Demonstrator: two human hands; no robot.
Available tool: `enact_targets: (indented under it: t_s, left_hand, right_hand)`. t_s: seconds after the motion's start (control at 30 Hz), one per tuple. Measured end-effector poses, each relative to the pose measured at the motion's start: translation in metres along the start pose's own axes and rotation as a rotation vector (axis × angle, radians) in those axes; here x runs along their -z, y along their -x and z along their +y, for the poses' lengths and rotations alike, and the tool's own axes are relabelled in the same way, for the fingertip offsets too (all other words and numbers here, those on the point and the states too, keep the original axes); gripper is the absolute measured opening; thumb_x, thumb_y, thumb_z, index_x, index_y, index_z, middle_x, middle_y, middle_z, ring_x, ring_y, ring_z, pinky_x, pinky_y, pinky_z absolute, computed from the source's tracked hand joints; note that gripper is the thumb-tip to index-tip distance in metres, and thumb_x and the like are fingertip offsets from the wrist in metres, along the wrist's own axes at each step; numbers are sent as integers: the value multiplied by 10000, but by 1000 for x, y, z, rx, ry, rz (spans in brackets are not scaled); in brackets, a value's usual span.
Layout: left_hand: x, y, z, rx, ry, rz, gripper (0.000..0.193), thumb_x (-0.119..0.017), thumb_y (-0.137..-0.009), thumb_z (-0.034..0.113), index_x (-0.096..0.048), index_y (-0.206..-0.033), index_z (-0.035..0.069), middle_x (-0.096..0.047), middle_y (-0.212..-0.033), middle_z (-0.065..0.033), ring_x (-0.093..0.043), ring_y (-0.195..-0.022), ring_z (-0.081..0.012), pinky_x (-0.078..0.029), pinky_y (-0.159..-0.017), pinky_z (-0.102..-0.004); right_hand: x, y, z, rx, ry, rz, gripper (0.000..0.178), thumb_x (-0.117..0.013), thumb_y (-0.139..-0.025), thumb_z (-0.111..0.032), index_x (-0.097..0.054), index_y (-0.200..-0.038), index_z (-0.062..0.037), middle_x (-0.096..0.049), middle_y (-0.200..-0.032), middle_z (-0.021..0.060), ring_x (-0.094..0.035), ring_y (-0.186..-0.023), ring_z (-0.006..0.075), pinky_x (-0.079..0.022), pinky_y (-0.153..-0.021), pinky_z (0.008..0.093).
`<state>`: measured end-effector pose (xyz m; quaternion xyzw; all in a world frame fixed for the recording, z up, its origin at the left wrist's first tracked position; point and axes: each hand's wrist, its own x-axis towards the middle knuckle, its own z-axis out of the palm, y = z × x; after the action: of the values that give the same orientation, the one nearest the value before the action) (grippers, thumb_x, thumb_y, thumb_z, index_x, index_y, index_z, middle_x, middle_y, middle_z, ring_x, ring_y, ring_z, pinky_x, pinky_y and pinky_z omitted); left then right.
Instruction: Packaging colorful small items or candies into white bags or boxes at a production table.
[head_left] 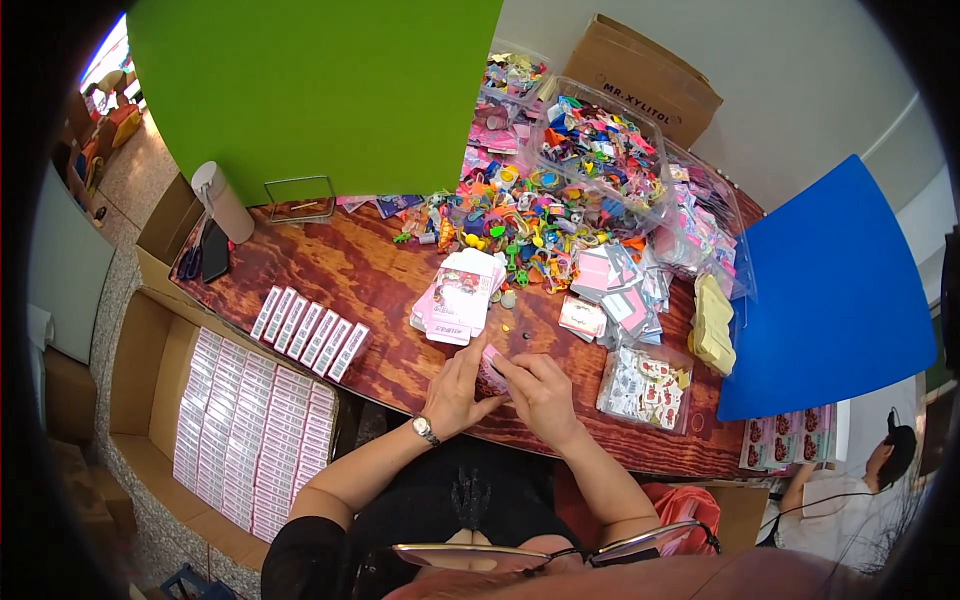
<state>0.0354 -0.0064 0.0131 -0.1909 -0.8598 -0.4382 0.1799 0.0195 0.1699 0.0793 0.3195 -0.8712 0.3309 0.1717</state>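
Note:
Near the table's front edge, a small pink carton [488, 380] stands between my two hands. My left hand [455, 390] is closed around its left side, thumb toward me. My right hand [543, 395] grips the top and right side, fingers bent over the upper end. The fingers hide much of the carton, so I cannot tell whether its flap is tucked in. Just beyond my hands lies a stack of flat pink-and-white carton blanks [465, 295]. Left of them, several folded pink-and-white cartons [311, 335] stand in a slanted row on the table.
A large cardboard box [150, 350] at left holds many packed cartons. Colourful small toys [530, 225] heap at the back; cards [615, 285] lie to the right. A clear tray [646, 388] holds small packets. Green [320, 95] and blue [835, 300] panels flank the table.

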Motion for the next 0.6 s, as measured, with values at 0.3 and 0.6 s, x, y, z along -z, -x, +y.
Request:
enact_targets:
  t_s: [0.3, 0.6]
  left_hand:
    - [5, 1, -1, 69, -8, 52, 1098, -877, -685, 218, -239, -1552, 4, -571, -1251, -226, -595, -1079, -403, -516, -892, -446]
    - [13, 8, 0, 49, 2, 34, 1108, -873, -686, 196, -221, -1565, 17, -561, -1246, -216, -586, -1080, -391, -517, -893, -437]
  right_hand:
    - [-19, 19, -8, -265, -285, 120, 339, -647, -913, 6, -619, -1249, 37, -722, -1106, 171, -706, -996, 315, -536, -881, 384]
    - [-6, 15, -2, -117, -232, -21, 453, -639, -909, 51, -552, -1354, 40, -702, -1165, 196, -696, -1074, 291, -565, -889, 354]
